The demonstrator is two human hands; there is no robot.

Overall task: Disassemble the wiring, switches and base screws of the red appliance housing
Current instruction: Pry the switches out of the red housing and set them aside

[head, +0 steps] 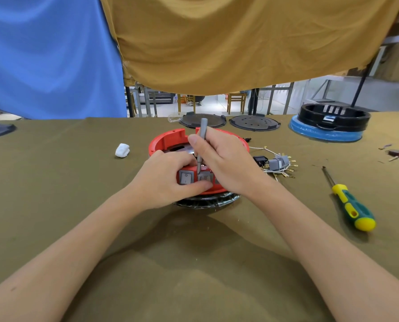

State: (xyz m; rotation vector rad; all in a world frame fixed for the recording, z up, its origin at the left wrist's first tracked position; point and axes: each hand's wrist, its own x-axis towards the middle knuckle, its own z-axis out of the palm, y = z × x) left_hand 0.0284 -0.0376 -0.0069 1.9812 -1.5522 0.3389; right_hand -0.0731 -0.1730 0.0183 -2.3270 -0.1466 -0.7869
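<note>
Your left hand [168, 176] gripped the near rim of the red housing [170, 140], thumb pressed under the switch panel and fingers curled over its top edge, while your right hand [226, 163] pinched a slim grey tool [202, 138] like a pen, its tip set down just behind the middle rocker switch [205, 177]. The housing sat at the middle of the table on a black ribbed base [205, 202], close in front of you. The step in hand looked like freeing that switch from its slot; it would have gone best with the tip levering the retaining clip from behind while your left thumb pushed the switch outward, kept shallow so the glossy plastic did not crack. The neighbouring grey switch [185, 177] was seated flush in the rounded shell. Just to the right lay loose grey switches [278, 161] with thin white wires and brass spade terminals, beside a small black switch [260, 160]. Farther right a yellow-and-green screwdriver [354, 206] rested on the olive cloth [193, 263], whose weave looked soft and matte. A crumpled white wad [122, 150] lay to the left, and flat dark round plates [203, 120] stood beyond.
</note>
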